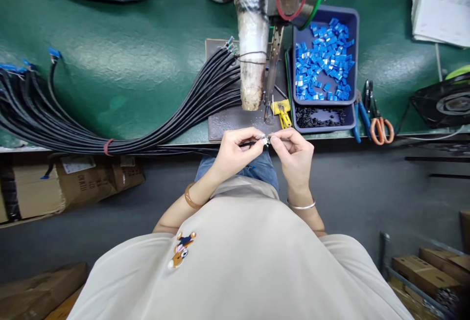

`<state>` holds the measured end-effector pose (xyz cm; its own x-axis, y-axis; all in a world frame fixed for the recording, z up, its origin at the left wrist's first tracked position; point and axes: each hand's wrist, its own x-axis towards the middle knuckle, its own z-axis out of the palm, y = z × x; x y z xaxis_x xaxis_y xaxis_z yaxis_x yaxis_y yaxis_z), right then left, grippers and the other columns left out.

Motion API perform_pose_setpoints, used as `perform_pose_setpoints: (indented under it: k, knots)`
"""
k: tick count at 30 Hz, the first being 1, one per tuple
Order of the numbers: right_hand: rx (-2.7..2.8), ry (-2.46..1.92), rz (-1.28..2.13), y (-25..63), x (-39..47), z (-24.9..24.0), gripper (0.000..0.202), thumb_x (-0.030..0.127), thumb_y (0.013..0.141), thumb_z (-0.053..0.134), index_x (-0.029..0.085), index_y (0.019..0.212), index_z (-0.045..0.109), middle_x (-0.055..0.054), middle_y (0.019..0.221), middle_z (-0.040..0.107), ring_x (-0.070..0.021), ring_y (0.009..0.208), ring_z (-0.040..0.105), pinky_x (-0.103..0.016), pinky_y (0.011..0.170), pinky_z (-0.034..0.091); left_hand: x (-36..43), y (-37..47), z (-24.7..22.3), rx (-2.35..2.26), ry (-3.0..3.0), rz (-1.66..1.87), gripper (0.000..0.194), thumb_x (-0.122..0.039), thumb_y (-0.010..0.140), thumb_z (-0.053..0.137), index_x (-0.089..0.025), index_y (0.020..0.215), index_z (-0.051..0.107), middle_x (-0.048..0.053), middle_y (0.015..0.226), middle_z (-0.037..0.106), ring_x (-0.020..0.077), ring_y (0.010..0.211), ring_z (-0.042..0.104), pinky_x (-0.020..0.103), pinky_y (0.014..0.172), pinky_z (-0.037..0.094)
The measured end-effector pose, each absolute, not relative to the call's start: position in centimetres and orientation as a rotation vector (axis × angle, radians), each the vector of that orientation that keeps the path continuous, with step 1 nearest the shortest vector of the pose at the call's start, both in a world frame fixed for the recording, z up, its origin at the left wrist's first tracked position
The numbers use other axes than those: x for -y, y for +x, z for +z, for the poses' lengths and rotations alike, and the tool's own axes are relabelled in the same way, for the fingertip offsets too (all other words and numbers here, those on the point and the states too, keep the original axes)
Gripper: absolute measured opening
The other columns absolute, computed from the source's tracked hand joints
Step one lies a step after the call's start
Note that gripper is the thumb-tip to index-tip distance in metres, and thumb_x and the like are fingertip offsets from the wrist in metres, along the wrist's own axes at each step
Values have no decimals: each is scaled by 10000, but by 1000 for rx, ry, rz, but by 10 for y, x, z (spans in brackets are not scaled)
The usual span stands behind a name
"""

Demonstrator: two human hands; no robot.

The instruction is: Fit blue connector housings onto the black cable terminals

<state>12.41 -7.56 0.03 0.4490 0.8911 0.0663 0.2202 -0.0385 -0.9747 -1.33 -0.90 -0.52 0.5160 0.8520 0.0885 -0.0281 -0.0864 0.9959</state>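
Observation:
Near the table's front edge, my left hand (240, 151) pinches the end of a black cable (248, 143). Its fingertips meet those of my right hand (293, 153), which is closed on something small at the cable's tip, too small to make out. Left of them runs a bundle of black cables (165, 131), tied with a red band (107, 147), with blue connectors (54, 53) on the far-left ends. Just beyond my right hand lies a yellow tool (282, 113).
A tray of blue connectors (325, 60) overlaps a tray of black parts (319, 117). Orange-handled scissors (382, 130) and blue-handled pliers (363, 117) lie right of them. A wrapped white post (253, 60) hangs over the cables. A black fan (444, 102) stands far right.

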Motion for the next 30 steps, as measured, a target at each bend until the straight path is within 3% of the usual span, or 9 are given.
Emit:
perform_pose_setpoints:
  k: [8, 14, 18, 25, 27, 30]
  knots:
    - [1092, -1584, 670, 128, 77, 4, 123, 310, 855, 677, 202, 797, 688, 17, 759, 607, -67, 597, 444, -245, 565, 352, 10, -12, -11, -765, 1605, 875, 120, -191, 821, 607, -129, 769, 696, 10, 672, 625, 86, 616, 524, 179, 584, 418]
    - [1302, -1673, 658, 133, 76, 10, 219, 310, 841, 692, 178, 680, 625, 45, 654, 538, -41, 528, 292, -257, 517, 239, 7, -15, -11, -754, 1488, 740, 35, -147, 762, 619, -121, 785, 616, -32, 634, 488, 51, 579, 423, 158, 553, 369]
    - [1204, -1663, 817, 139, 75, 10, 172, 349, 828, 684, 194, 763, 649, 46, 652, 546, -35, 479, 267, -255, 470, 194, 3, -19, -8, -706, 1384, 680, 82, -144, 744, 631, -129, 723, 553, -32, 649, 479, 47, 588, 439, 156, 566, 377]
    - [1096, -1606, 1096, 143, 71, 8, 154, 306, 763, 700, 192, 715, 609, 91, 497, 351, -31, 431, 202, -232, 433, 115, 4, -24, -13, -640, 1525, 675, 107, -206, 830, 637, -130, 772, 589, -4, 716, 566, 82, 665, 521, 193, 639, 426]
    - [1170, -1631, 1006, 141, 71, 9, 157, 295, 775, 696, 187, 699, 611, 87, 507, 367, -32, 445, 205, -235, 439, 128, 3, -27, -12, -639, 1689, 708, 106, -210, 855, 625, -134, 785, 600, -5, 715, 577, 80, 647, 502, 195, 613, 403]
    - [1326, -1681, 721, 142, 79, 18, 123, 292, 794, 711, 195, 740, 658, 62, 592, 504, -35, 474, 265, -240, 464, 203, 4, -30, -5, -590, 2017, 802, 96, -194, 907, 574, -138, 846, 622, 5, 740, 615, 82, 625, 490, 206, 602, 389]
